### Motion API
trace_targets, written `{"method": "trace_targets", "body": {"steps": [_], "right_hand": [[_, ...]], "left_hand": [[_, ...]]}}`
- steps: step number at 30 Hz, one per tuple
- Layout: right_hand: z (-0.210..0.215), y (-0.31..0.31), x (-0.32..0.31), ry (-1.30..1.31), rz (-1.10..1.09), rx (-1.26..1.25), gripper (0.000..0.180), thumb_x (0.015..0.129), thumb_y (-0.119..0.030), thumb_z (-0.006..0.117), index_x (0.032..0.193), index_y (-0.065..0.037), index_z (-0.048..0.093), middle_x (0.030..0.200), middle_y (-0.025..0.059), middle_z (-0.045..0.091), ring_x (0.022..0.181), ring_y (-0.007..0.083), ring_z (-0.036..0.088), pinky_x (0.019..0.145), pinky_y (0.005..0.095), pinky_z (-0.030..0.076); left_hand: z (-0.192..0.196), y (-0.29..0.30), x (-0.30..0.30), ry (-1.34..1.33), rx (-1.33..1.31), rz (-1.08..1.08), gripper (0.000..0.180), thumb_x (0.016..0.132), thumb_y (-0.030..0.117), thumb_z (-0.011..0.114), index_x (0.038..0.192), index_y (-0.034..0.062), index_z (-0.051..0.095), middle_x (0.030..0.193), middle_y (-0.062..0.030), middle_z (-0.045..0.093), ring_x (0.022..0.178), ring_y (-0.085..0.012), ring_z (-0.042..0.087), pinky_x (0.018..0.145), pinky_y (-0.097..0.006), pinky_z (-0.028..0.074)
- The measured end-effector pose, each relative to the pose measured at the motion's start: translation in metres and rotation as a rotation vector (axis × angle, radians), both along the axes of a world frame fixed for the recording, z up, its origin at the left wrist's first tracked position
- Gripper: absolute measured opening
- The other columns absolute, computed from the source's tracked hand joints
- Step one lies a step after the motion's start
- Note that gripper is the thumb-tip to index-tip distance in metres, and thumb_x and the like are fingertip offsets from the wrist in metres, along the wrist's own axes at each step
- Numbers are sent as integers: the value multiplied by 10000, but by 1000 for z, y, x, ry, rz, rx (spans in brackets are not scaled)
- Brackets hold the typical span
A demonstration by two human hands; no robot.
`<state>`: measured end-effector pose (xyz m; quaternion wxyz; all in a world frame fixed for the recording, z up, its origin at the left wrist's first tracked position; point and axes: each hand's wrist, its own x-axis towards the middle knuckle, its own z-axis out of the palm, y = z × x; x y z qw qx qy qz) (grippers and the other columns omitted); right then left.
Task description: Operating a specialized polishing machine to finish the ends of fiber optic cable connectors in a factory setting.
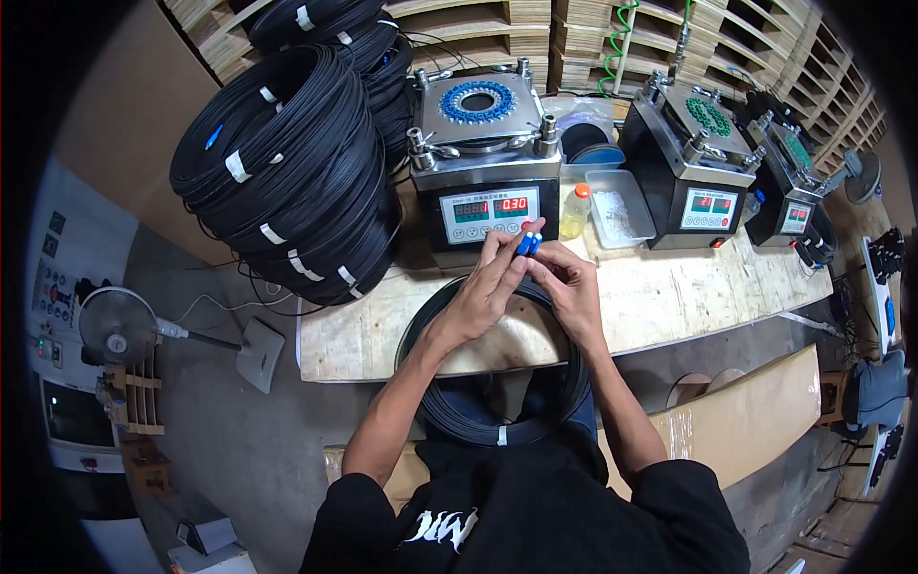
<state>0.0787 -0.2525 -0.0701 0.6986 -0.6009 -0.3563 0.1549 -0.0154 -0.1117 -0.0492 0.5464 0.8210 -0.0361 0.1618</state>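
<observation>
Two small blue cable connectors (528, 246) with white tips stand up between my hands, just in front of the nearest polishing machine (486, 175). My left hand (481, 295) pinches them from the left side. From the other side, my right hand (572, 289) closes its thumb and fingers on them too. A coil of black cable (443, 412) rests on my lap and against the table edge, below my wrists. On top of the machine, a ring of blue connectors (478, 100) sits in a metal plate with clamped corner posts; its front panel has lit red digits.
Tall stacks of black cable coils (296, 182) rise at the left. Right of the machine stand an orange-capped bottle (576, 212), a clear plastic tray (622, 209) and further machines (703, 163) holding green connectors. A standing fan (118, 323) is at the far left.
</observation>
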Motion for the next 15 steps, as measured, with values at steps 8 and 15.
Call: {"method": "trace_targets", "body": {"steps": [8,15], "right_hand": [[-5,-6,2,108,70,4,195,959,-60,657,1098,71,699,1028,52,664,912,86,601,796,235,495],[2,-19,13,367,180,4,313,915,-52,711,1213,30,660,1086,44,666,972,98,617,842,264,521]], "left_hand": [[-10,-2,2,22,-172,16,386,1064,315,496,1239,-2,630,1188,-31,451,1032,-115,535,888,-260,464],[-10,-9,7,-100,-127,71,320,1027,254,585,1058,-56,657,1163,-76,525,1007,-145,578,864,-277,481]]}}
